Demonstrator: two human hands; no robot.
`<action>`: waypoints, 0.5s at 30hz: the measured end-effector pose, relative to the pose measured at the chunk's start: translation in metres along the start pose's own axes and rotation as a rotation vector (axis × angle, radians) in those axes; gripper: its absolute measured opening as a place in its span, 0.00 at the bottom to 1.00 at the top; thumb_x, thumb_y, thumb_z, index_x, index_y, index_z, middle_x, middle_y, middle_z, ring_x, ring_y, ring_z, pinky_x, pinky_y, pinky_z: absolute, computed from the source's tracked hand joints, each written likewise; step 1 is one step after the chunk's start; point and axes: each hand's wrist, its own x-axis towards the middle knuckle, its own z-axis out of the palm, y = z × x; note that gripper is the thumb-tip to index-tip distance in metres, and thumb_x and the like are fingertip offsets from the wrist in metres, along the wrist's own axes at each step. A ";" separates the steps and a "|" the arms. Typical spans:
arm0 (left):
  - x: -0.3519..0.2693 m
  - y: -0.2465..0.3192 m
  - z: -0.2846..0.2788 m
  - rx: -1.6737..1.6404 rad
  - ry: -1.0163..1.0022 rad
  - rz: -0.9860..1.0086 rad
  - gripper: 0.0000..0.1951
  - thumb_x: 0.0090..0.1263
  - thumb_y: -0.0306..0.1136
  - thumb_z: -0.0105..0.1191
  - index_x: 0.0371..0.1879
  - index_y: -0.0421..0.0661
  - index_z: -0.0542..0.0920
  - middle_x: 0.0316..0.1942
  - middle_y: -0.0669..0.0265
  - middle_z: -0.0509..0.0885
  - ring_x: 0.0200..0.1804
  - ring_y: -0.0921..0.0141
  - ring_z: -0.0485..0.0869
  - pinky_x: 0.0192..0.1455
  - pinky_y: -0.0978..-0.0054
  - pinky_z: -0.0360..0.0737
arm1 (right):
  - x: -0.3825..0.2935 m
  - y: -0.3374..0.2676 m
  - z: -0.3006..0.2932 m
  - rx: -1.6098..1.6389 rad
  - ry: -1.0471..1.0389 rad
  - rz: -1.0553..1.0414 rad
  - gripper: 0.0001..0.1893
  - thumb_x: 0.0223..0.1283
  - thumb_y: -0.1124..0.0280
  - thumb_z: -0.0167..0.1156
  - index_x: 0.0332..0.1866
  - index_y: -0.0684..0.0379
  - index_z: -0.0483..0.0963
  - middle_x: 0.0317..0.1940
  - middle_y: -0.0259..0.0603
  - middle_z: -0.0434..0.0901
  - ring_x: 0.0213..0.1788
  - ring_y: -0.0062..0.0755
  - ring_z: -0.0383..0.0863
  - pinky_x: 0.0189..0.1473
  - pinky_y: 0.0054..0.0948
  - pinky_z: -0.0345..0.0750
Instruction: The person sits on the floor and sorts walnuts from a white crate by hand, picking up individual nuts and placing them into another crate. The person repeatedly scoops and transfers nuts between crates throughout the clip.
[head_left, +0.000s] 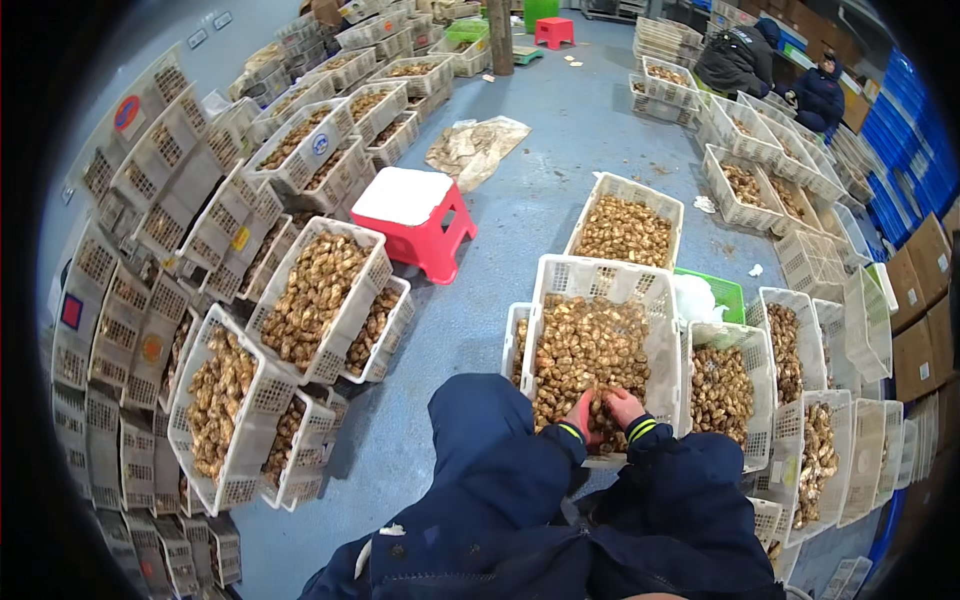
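Right before me stands a white perforated plastic crate (606, 268), filled with small brown bulb-like pieces (592, 341). My left hand (580, 417) and my right hand (624, 407) are down at its near end, close together and curled around a few of the pieces. The fingers are partly hidden among the brown pieces, so how many they hold is unclear. The crate rests on another white crate (517, 315), whose edge shows at its left.
A similar crate (626, 187) stands beyond, others (727, 330) to the right. A green basket (731, 292) holds a white bag (696, 298). Left are a red stool with a white top (405, 196) and stacked filled crates (315, 300). Two people (739, 60) sit at the far right.
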 end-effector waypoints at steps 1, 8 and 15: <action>0.007 0.006 0.003 -0.658 -0.069 -0.219 0.50 0.48 0.35 0.72 0.71 0.44 0.56 0.59 0.58 0.77 0.59 0.65 0.77 0.62 0.63 0.75 | -0.005 -0.015 0.005 -0.123 0.049 -0.231 0.23 0.63 0.58 0.57 0.58 0.64 0.75 0.53 0.50 0.80 0.52 0.42 0.81 0.53 0.31 0.77; 0.009 0.078 -0.002 -1.114 0.326 -0.106 0.29 0.71 0.59 0.46 0.64 0.54 0.74 0.58 0.65 0.79 0.58 0.64 0.78 0.57 0.63 0.78 | -0.094 -0.128 -0.001 0.219 0.214 -0.557 0.24 0.67 0.66 0.54 0.66 0.67 0.68 0.62 0.55 0.73 0.65 0.45 0.70 0.67 0.36 0.66; -0.024 0.160 -0.016 -1.404 -0.230 0.189 0.32 0.73 0.57 0.39 0.69 0.49 0.66 0.68 0.57 0.70 0.67 0.51 0.70 0.66 0.40 0.68 | -0.163 -0.178 -0.064 0.676 0.166 -0.307 0.19 0.73 0.62 0.51 0.60 0.62 0.74 0.41 0.38 0.82 0.41 0.26 0.84 0.40 0.24 0.80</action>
